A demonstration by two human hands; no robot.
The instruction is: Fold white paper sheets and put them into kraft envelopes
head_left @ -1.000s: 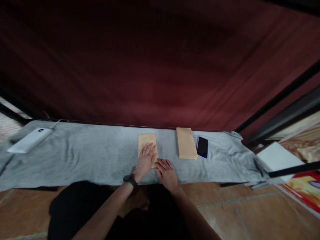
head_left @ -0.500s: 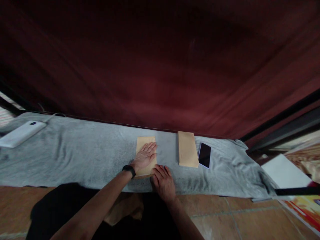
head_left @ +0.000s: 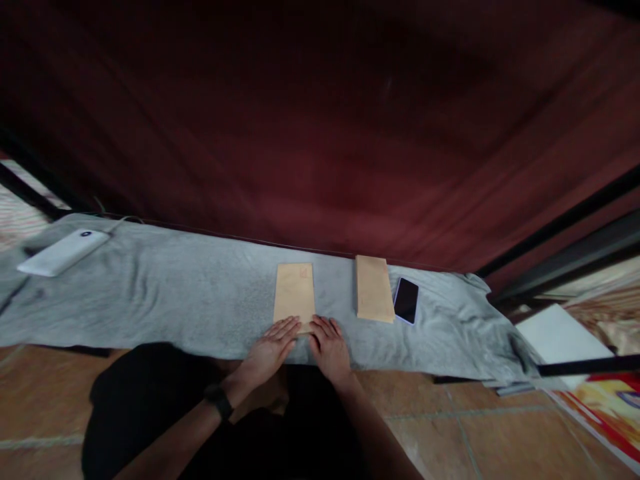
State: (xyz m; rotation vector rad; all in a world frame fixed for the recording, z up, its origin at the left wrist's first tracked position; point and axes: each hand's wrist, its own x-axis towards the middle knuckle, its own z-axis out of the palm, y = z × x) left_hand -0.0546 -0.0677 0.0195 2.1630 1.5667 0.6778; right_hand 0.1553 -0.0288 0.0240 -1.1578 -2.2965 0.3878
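Note:
A tan paper envelope (head_left: 294,288) lies flat on a grey cloth (head_left: 200,287), with a small faint reddish mark near its far right corner. My left hand (head_left: 274,347) rests on the envelope's near end, fingers stretched out flat and pointing right; a dark band circles that wrist. Beside it, my right hand (head_left: 330,348) lies at the near right corner, its fingers extended and its thumb apart. The envelope's near edge is partly covered by both hands. To the right sits a thick stack of similar tan envelopes (head_left: 374,290).
A dark-screened phone (head_left: 406,300) lies right of the stack. At the far left is a white device (head_left: 65,252) with a cable. A dark red panel (head_left: 320,160) rises behind the cloth. A white board (head_left: 563,340) and tiled floor (head_left: 410,413) are at lower right.
My left hand has slid from the middle of the envelope down to its near edge, uncovering the upper part. My right hand stays at the near right corner. The view has shifted slightly.

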